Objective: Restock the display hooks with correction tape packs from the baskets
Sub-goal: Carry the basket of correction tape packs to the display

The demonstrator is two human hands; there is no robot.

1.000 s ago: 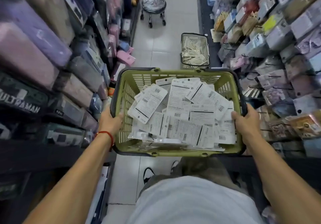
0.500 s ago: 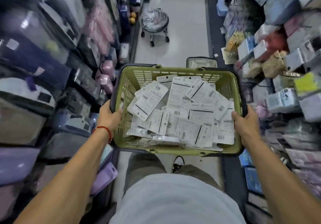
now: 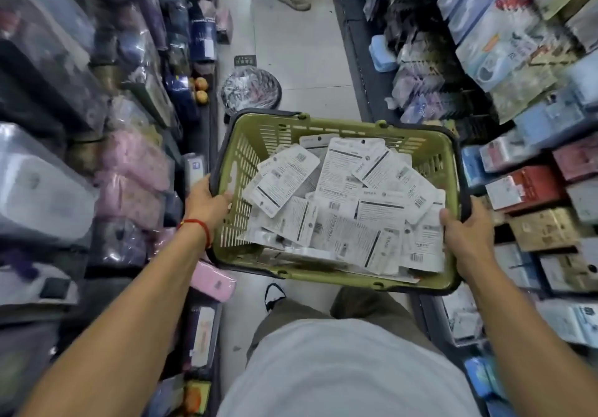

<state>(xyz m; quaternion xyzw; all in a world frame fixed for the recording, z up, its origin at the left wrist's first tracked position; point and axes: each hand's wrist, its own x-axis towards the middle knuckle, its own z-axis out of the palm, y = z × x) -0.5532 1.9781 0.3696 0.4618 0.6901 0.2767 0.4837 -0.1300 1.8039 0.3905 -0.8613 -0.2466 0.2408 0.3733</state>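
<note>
I see one head view only, wide-angle, looking forward and steeply down the aisle floor (image 3: 301, 44), shelves left and right, near my torso.

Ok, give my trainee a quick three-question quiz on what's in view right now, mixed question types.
1. True or false: both hands grip the green basket by its sides.
2. Which wrist wears the red string bracelet? A) left B) right C) neither
3. Fill in: the packs lie loose in the basket with their printed ____ sides up.

Key
1. True: the left hand holds the left rim and the right hand holds the right rim.
2. A
3. Back, since barcodes and small print show.
</note>
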